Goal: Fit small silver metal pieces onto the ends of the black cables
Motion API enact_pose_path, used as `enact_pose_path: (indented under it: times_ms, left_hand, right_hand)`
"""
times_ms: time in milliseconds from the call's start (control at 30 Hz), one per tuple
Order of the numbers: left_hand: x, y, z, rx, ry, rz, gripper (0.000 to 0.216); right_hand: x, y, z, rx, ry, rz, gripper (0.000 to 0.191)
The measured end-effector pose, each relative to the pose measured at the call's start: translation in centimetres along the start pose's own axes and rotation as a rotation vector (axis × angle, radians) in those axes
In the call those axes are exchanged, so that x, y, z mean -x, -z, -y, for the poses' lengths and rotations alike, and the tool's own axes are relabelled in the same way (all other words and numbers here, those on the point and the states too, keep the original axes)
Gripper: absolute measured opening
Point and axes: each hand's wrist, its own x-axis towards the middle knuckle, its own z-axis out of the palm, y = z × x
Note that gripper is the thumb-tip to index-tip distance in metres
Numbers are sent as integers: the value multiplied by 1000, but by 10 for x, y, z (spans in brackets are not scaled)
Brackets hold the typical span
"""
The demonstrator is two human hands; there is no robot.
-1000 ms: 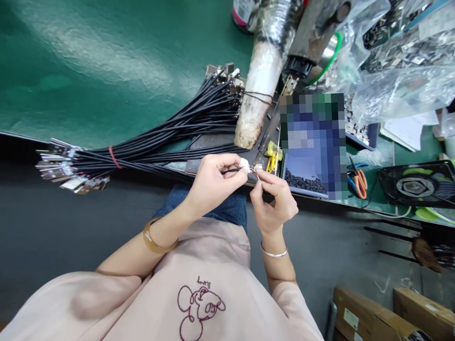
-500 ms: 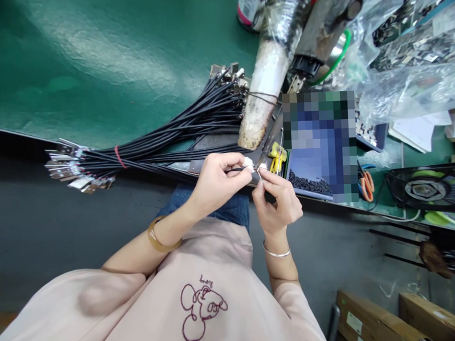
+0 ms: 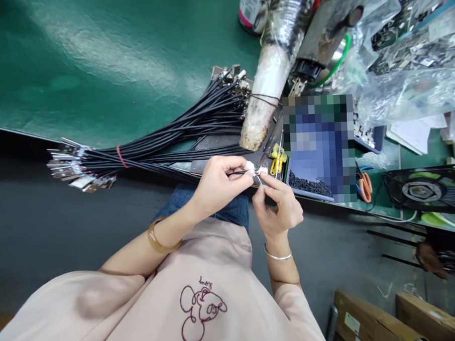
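My left hand (image 3: pixel 222 183) is closed in a pinch on a thin black cable (image 3: pixel 235 173) near its end. White wrapping covers the tip of a finger there. Right at the cable's end, my right hand (image 3: pixel 278 206) is closed, thumb and forefinger together around a thin, pale, stick-like piece (image 3: pixel 260 180). What this piece is cannot be made out. A small white-silver part (image 3: pixel 263 170) shows between the two hands. Behind them lies a bundle of black cables (image 3: pixel 165 128) with metal ends, tied by a red band (image 3: pixel 121 157).
A whitish tube nozzle (image 3: pixel 260 108) hangs just above the hands. To their right stand a yellow clip (image 3: pixel 276 166) and a blue tray (image 3: pixel 294 191) holding small black pieces. Farther right are orange-handled scissors (image 3: pixel 365 187), a fan (image 3: pixel 426 189) and plastic bags (image 3: pixel 408 89).
The hands stay in nearly the same place and keep their pinches. The view has shifted very slightly, and a little more of the white-silver part shows between the fingers.
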Motion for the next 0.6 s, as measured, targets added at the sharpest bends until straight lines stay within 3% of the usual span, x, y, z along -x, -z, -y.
enact_pose_path:
  times_ms: [100, 233, 300, 600]
  left_hand:
    - [3, 0, -1, -3, -3, 12, 15]
    - [5, 2, -1, 28, -12, 10, 16]
    - [5, 2, -2, 43, -15, 7, 15]
    - [0, 1, 1, 33, -12, -26, 19]
  right_hand:
    - [-5, 4, 2, -69, -121, -13, 18]
    - [-12, 7, 6, -345, -525, 124, 3]
    - [-14, 8, 7, -437, -615, 168, 4]
    - [-12, 7, 2, -311, -454, 181, 6]
